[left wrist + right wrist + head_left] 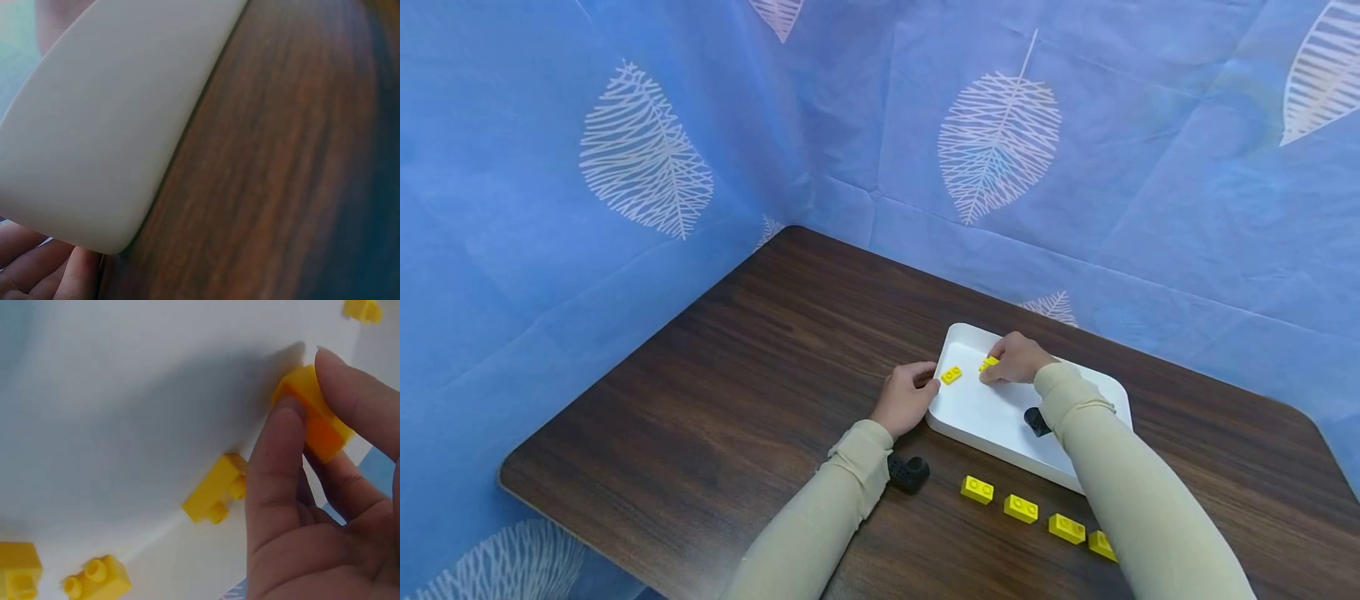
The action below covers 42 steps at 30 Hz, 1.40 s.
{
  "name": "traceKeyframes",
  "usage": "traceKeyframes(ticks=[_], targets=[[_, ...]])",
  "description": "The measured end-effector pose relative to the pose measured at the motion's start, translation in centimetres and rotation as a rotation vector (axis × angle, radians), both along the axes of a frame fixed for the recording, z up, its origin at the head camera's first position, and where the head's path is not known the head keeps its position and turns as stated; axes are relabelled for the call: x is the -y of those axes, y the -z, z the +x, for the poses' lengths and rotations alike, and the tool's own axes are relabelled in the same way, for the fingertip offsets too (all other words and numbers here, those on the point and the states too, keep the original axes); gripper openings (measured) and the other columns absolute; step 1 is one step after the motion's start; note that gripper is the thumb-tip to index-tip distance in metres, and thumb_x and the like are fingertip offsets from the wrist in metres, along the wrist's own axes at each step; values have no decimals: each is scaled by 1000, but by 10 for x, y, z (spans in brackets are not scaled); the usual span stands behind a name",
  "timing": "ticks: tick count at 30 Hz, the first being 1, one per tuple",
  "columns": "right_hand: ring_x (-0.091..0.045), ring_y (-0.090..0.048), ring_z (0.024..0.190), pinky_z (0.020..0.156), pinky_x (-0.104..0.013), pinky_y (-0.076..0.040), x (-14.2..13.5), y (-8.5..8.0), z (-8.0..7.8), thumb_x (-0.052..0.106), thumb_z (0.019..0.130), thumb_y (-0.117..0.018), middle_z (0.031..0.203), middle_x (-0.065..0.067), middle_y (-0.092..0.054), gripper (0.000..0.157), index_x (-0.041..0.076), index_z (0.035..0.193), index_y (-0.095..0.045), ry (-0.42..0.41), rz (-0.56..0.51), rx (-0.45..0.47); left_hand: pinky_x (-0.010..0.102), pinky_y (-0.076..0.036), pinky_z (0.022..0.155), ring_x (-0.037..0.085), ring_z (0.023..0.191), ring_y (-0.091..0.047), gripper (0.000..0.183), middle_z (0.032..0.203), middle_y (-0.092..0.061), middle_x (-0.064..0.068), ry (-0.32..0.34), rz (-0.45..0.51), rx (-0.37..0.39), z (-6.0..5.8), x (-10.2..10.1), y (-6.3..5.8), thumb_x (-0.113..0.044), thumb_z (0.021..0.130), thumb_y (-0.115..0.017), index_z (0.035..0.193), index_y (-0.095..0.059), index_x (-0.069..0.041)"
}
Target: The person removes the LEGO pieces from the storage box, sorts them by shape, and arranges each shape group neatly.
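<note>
My right hand (1017, 358) pinches a yellow toy brick (315, 415) between thumb and fingers, over the white tray (985, 417). The right wrist view shows its shadow on the tray floor, with a two-stud brick (215, 490) beside the fingers and further bricks at the lower left. At the tray's left end, my left hand (904, 398) holds the rim, thumb at the near side and fingers along the outer wall. In the left wrist view the left fingers (37, 265) are partly hidden behind the tray. Another yellow brick (951, 375) lies inside, close to that hand.
Several yellow bricks (1020, 508) stand in a row on the dark wooden table (722, 375) before the tray; my right sleeve partly covers the last one. Black devices (907, 472) sit at both wrists. A blue leaf-print cloth (865, 125) hangs behind the table.
</note>
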State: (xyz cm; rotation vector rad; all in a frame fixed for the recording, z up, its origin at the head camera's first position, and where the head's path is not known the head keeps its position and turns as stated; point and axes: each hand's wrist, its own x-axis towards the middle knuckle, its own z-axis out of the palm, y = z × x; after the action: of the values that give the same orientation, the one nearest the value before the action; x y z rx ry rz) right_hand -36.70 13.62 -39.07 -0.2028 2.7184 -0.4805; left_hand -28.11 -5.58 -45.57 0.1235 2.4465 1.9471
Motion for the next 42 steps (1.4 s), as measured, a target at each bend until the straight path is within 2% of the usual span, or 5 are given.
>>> traceKeyframes(ticks=[7,13,22,37,42], targets=[[-22,-55,80,70,-30,-46,-2,-3,4,17,83,-69,95,-12,-62,35,-3,111,-62,-17,-18,-22,33,-50,91,20,111,-58,35,121,-62,8,11,9,-1,1,-1,0,-14,95,-52,129,-57,-5],[-28,-51,87,72,-35,-45,-6,-17,16,16,84,-67,104,-16,-58,27,1,105,-59,-51,-16,-93,32,-50,92,19,111,-58,35,122,-62,8,8,14,-7,-3,-2,2,-15,95,-53,129,-58,-6],[-26,-49,84,75,-37,-44,-35,-24,46,12,83,-68,96,-14,-58,24,-1,101,-60,-65,-50,-142,32,-51,91,20,111,-59,35,122,-62,9,9,12,-27,-1,-5,2,-13,94,-54,128,-58,-5],[-24,-48,84,69,-32,-43,-106,-35,105,18,84,-69,96,-10,-57,28,1,105,-63,30,-128,-154,37,-50,93,24,111,-57,36,123,-60,12,8,27,-23,-1,-9,4,-13,94,-55,128,-58,-3],[-22,-46,75,61,-31,-41,-129,-37,127,19,82,-70,85,-8,-56,27,2,102,-64,60,-140,-195,37,-49,95,23,112,-57,37,125,-60,10,-12,16,-11,-1,-10,4,-15,93,-56,128,-57,-4]])
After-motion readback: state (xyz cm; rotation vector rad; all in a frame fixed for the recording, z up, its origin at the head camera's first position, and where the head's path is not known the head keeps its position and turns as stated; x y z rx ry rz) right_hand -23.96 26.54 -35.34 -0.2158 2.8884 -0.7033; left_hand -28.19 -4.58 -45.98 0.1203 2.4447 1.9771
